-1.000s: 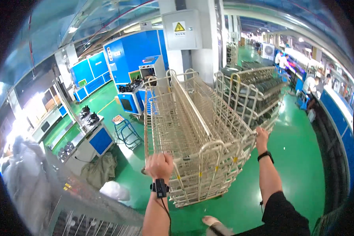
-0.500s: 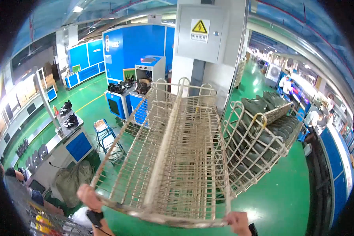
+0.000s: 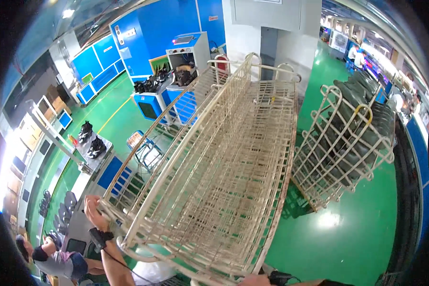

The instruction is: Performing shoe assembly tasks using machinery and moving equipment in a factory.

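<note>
A large cream wire rack [image 3: 229,157], rust-stained along its rails, fills the middle of the view, its long side running away from me. My left hand [image 3: 95,213], with a black band on the wrist, is closed round the rail at the rack's near left corner. At the lower edge my right hand [image 3: 255,280] grips the near rail; part of it is cut off by the picture's rim. A second wire rack [image 3: 326,157], loaded with dark grey shoe-shaped pieces [image 3: 367,119], stands just right of the first.
Blue-and-white machines [image 3: 152,40] stand behind the rack, beside a white pillar [image 3: 291,52]. A blue stool [image 3: 145,150] is to the left, near a bench [image 3: 93,152] with black shoes. A co-worker [image 3: 62,260] is at lower left. The floor [image 3: 336,229] is green.
The rack has swung so that it slants across the view, its far end shifted right. My left hand has moved up and left with its corner; my right hand has shifted left and down.
</note>
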Tool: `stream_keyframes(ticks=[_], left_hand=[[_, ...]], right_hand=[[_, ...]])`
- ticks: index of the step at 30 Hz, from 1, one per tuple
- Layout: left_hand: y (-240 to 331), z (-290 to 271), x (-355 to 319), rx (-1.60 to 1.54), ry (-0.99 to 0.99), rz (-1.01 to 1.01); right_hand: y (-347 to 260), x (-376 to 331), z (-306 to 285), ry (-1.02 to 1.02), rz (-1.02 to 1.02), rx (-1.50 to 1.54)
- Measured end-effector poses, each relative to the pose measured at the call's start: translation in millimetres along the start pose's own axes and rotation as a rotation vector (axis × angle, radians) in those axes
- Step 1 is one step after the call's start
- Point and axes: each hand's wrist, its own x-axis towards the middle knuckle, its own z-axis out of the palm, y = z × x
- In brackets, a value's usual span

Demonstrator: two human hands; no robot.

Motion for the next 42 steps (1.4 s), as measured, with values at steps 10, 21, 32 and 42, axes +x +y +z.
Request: stream_keyframes(ticks=[10, 21, 32, 42], left_hand=[[-38, 3, 49, -0.179, -0.098, 0.318], [-108, 17, 121, -0.269, -0.148, 0.417], [-255, 68, 227, -0.442, -0.228, 0.307], [-309, 78, 281, -0.558, -0.377, 0.468]], right_hand=[[-8, -46, 73, 0.424, 0.36, -0.386], [-9, 9, 150, 0.663, 0.49, -0.28], [90, 42, 288, 0.341, -0.511, 0.424], [20, 103, 354, 0.765, 0.862, -0.572]])
